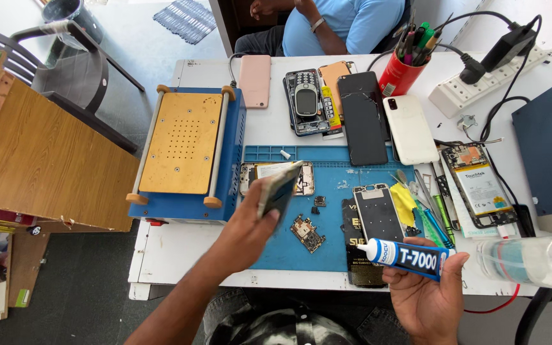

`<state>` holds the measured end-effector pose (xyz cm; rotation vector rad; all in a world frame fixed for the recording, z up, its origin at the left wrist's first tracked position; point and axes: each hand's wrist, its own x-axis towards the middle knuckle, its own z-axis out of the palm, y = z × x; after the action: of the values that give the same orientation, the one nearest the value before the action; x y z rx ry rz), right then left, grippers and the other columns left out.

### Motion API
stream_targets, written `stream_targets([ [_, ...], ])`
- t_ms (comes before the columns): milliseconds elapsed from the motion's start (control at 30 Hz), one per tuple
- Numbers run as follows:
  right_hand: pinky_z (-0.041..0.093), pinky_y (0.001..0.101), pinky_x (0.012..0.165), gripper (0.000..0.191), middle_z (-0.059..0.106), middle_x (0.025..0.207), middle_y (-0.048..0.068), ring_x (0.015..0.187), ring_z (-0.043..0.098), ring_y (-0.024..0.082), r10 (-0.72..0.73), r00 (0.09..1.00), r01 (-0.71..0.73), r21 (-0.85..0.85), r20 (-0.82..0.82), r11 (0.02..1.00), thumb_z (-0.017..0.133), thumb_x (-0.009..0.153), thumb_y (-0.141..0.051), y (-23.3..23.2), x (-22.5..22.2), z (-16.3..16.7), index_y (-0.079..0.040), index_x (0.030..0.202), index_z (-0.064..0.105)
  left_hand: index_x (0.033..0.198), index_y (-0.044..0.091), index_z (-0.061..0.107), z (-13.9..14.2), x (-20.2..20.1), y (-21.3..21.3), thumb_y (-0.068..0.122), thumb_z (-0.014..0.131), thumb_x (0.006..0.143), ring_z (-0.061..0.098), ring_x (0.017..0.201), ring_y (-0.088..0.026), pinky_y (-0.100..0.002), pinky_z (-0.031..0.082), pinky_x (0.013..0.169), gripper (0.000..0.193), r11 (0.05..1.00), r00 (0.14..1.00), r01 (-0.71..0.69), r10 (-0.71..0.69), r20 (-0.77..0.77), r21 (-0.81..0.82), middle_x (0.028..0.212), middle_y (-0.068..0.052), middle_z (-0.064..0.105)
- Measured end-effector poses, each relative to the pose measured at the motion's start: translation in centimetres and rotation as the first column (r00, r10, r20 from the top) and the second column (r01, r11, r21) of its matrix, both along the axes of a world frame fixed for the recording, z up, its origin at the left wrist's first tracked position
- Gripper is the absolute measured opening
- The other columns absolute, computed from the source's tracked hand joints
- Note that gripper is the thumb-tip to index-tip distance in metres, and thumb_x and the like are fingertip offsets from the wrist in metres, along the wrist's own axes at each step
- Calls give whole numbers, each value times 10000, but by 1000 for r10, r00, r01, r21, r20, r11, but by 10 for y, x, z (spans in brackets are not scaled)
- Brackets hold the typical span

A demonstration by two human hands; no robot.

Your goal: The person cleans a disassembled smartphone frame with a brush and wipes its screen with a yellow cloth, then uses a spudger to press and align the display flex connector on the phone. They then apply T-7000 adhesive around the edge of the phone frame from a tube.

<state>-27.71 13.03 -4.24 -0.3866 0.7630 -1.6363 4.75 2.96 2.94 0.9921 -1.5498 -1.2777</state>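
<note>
Nearest the camera, the right hand (424, 295) gripped a black glue tube (410, 257), fingers curled under its body and thumb pressed on top. Its long axis ran almost level across the view, white nozzle pointing left, over the near edge of the blue repair mat (333, 198). The left hand (250, 220) pinched a phone panel (280, 190) between thumb and fingers, held on edge above the mat, its long axis tilted up and to the right. A small circuit board (307, 233) and an opened phone frame (378, 211) lay on the mat between the 2 hands. The mat sat on a white table (174, 249) beside a blue heating plate machine (186, 150). Beyond it lay several phones, a red pen cup (398, 75) and a white power strip (474, 86). Another person in a blue shirt (343, 25) sat across the table.
</note>
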Motion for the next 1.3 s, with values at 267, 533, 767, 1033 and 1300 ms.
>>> stream_targets([
  [267,608,457,800,791,716,1012,254,862,741,347,1,1000,-1,-18,0,1000,396,1178,-650,3,-2,0,105,1335,572,1591,143,286,20,-23,-19,55,625,813,475,1356,-401,-545,447,1110,853,857,715,349,19,699,-380,1600,-254,298],
  [533,612,465,796,791,711,1017,269,868,743,348,-1,1000,1,4,-26,1000,389,1176,-643,0,0,3,109,1336,577,1674,117,244,-22,-14,-14,661,390,1026,452,1486,-382,-567,472,1161,858,870,843,236,38,537,-433,1634,-212,379],
  [767,611,447,782,732,709,1054,301,865,737,335,-14,996,18,46,-85,999,378,1160,-605,-7,11,11,87,1319,560,1663,70,326,-31,-36,-37,671,209,1081,547,1320,-346,-527,533,1052,844,822,668,501,-170,-724,270,1539,-266,450],
  [1033,617,427,766,648,709,1063,319,889,745,345,10,999,-11,15,38,1000,415,1200,-521,-13,17,9,97,1315,573,1623,38,372,-49,-44,-47,739,177,1073,587,1267,-400,-539,561,985,912,747,444,634,-139,-885,201,1556,-220,501],
  [1300,640,421,773,540,700,1130,389,931,749,375,39,999,-39,-1,8,999,421,1204,-430,-23,28,15,80,1288,577,1641,138,280,-52,-43,-42,646,214,1060,527,1353,-341,-616,518,1071,775,712,506,614,-23,-862,341,1441,-228,524],
])
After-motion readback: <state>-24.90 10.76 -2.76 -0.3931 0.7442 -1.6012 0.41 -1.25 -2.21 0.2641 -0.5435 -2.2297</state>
